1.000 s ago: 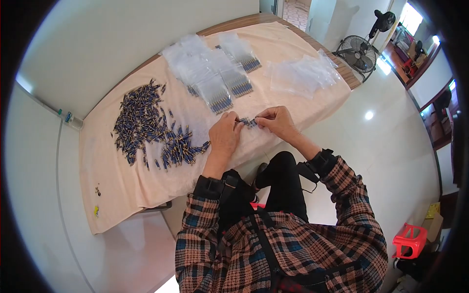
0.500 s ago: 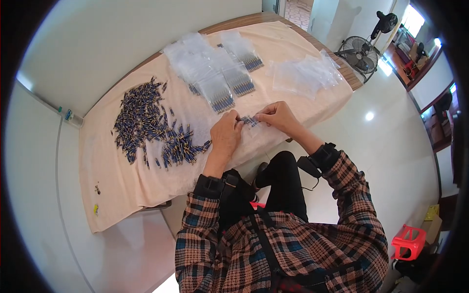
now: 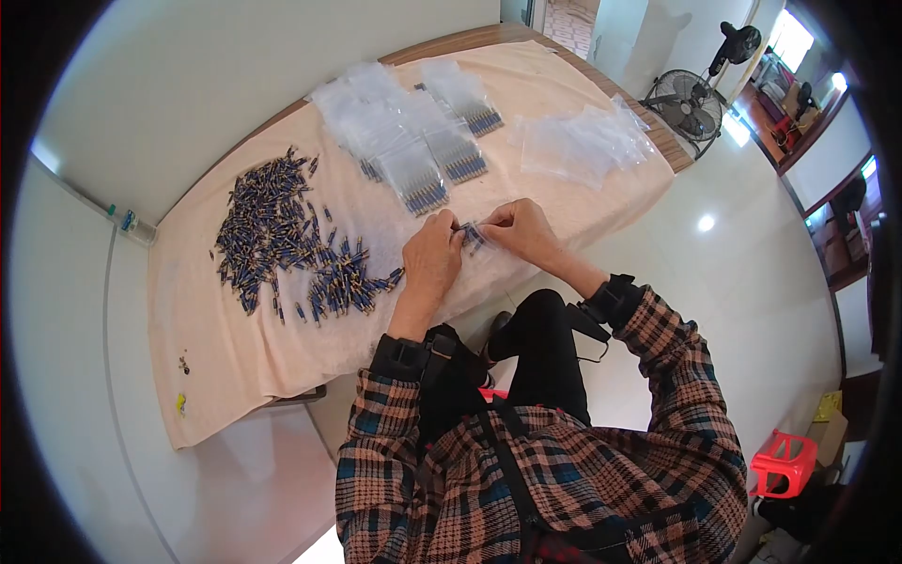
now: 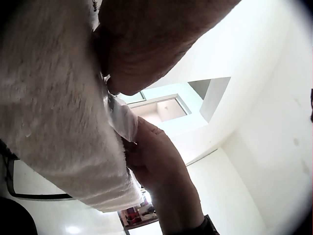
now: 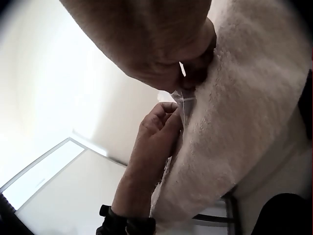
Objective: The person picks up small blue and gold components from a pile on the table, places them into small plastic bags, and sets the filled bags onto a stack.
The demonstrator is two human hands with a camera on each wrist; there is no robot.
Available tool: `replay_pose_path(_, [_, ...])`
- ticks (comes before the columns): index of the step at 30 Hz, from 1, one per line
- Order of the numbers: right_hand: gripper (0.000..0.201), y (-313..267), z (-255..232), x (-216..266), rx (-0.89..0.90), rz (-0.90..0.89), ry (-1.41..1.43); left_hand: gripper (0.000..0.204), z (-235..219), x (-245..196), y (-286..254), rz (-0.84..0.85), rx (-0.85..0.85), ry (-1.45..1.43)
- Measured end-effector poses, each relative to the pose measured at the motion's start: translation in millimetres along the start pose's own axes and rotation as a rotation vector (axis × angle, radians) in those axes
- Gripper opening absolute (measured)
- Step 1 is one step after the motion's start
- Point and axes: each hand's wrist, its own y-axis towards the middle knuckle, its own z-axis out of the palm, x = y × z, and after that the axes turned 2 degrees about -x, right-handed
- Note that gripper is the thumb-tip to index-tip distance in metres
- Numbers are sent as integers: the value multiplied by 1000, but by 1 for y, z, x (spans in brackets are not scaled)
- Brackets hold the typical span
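Note:
Between my hands, at the table's near edge, is a small clear plastic bag (image 4: 123,117) with several dark blue, brass-ended cylinders (image 3: 473,237) in it. My left hand (image 3: 432,256) pinches its left side between thumb and fingers. My right hand (image 3: 522,230) pinches the opposite side, its fingertips close to the left ones. In the right wrist view the bag (image 5: 185,104) shows as a thin clear sheet just above the cloth. Loose cylinders of the same kind lie in a big pile (image 3: 272,221) left of my left hand, with a smaller heap (image 3: 346,282) nearer to it.
Filled clear bags (image 3: 413,155) overlap beyond my hands, blue cylinders lined up along their bottoms. Flat clear bags (image 3: 583,150) lie at the right. A pale cloth (image 3: 235,367) covers the table. A fan (image 3: 691,103) and a red stool (image 3: 785,461) stand on the floor.
My right hand rose slightly away from me, then came back left, so its fingertips are now nearer my left hand. The left hand has hardly moved and still pinches the bag.

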Motion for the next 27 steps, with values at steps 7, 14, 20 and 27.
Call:
replay_pose_path(7, [21, 1, -3, -11, 22, -130, 30, 22, -7, 1, -2, -31, 88, -62])
replay_pose_path(14, [29, 3, -16, -12, 142, -191, 15, 31, -13, -4, -6, -25, 123, -76])
replay_pose_path(20, [25, 11, -14, -8, 143, -204, 19, 36, -10, -5, -15, 30, 52, -78])
replay_pose_path(27, [23, 8, -5, -20, 41, -192, -11, 39, -19, -30, -50, 89, 86, 52])
